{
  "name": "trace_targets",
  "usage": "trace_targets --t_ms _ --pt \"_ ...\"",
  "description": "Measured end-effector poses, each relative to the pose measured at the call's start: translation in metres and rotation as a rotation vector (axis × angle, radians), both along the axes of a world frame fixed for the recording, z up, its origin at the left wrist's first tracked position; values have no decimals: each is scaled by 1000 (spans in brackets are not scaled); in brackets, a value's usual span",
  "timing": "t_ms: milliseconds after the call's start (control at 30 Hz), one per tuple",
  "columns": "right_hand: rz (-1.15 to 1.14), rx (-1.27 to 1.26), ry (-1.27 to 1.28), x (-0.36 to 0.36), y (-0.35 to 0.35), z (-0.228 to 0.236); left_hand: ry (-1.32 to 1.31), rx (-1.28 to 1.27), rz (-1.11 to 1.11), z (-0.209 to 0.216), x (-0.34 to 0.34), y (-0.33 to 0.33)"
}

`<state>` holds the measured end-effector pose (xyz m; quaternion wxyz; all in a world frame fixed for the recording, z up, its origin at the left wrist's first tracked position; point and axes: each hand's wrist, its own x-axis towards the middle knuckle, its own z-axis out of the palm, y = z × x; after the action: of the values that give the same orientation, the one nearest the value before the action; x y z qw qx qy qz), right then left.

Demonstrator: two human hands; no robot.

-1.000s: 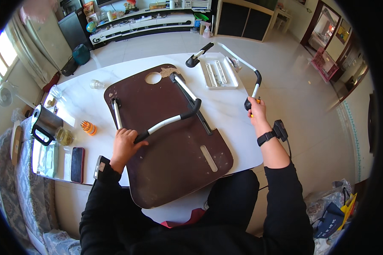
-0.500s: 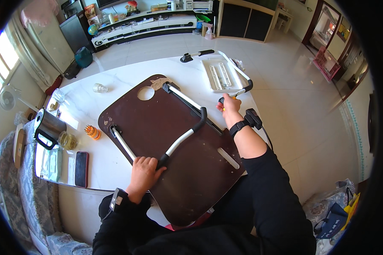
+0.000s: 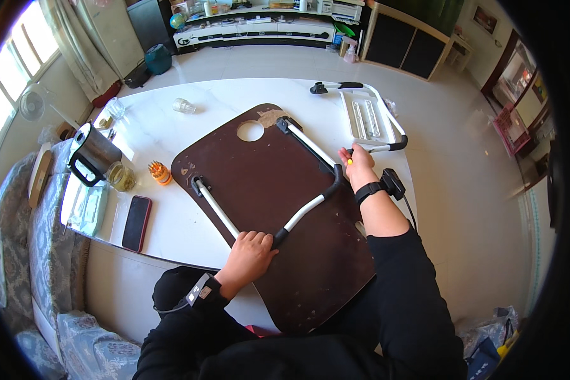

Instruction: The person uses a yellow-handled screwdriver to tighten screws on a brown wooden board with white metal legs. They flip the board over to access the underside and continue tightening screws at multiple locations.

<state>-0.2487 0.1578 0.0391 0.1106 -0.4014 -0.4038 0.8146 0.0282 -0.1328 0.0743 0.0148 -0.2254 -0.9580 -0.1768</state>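
A dark brown folding lap-desk board (image 3: 234, 158) lies underside up, partly on the white table, its near end over my lap. A white U-shaped leg frame (image 3: 307, 211) with black corner sleeves is attached to it by two black hinges. My left hand (image 3: 250, 256) is closed round that frame at its near left corner. My right hand (image 3: 360, 166), above the board's right edge, is closed on a small screwdriver (image 3: 350, 161) with a yellow and black handle, mostly hidden by the fingers. Just beyond it a detached leg frame (image 3: 394, 117) rests by a white tray (image 3: 354, 130).
Left on the white table (image 3: 215, 95) are a kettle (image 3: 95, 152), a glass jar (image 3: 121, 177), an orange bit holder (image 3: 160, 172), a phone (image 3: 137, 223) and a clear cup (image 3: 183, 106). A patterned sofa (image 3: 50, 253) stands at the left.
The view has shifted, so the table sits further right and lower left things appear higher. My right hand has turned over a little with the screwdriver. My left hand keeps its hold on the leg frame.
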Motion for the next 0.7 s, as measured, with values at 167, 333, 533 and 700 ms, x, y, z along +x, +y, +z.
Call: trace_targets --t_ms 167,333,533,700 --pt "190 12 -59 8 -4 10 7 -6 14 -1 -1 3" --pt "407 67 -86 31 -3 29 28 4 -26 0 0 -2" --pt "767 696 173 128 48 42 1 -61 -71 4 3 -6" --pt "591 1320 209 265 91 35 175 101 23 10 5 2"
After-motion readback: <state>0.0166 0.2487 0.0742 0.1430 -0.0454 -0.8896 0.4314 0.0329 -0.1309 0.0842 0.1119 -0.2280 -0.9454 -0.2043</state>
